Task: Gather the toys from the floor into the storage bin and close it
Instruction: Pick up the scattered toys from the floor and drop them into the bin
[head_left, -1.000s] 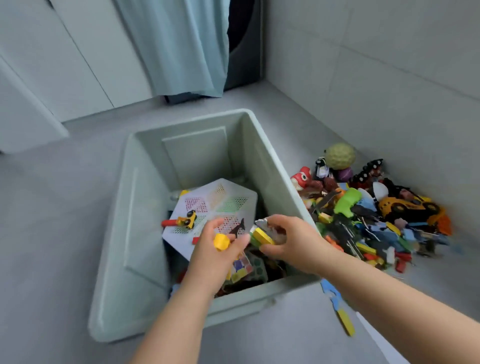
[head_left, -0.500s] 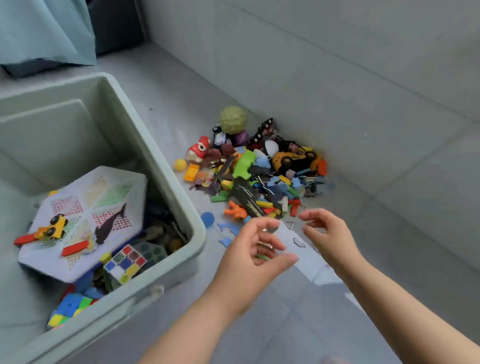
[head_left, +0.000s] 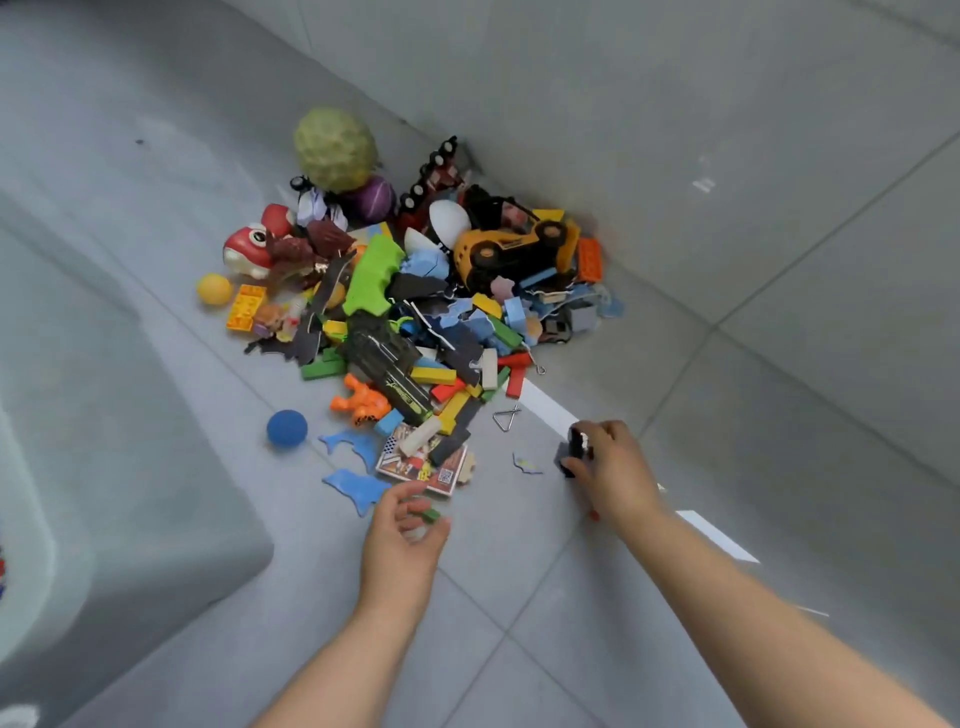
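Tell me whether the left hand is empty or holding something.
Holding something. The left hand has its thumb and curled fingers closed on a small green block at the near edge of the toy pile.

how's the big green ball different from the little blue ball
The green ball is bumpy and clearly larger; the blue ball is small and looks smooth. The green ball sits at the far end of the toy pile, next to a purple ball; the blue ball lies apart from the pile, off its near left side. Both are round, on the floor, and not being held.
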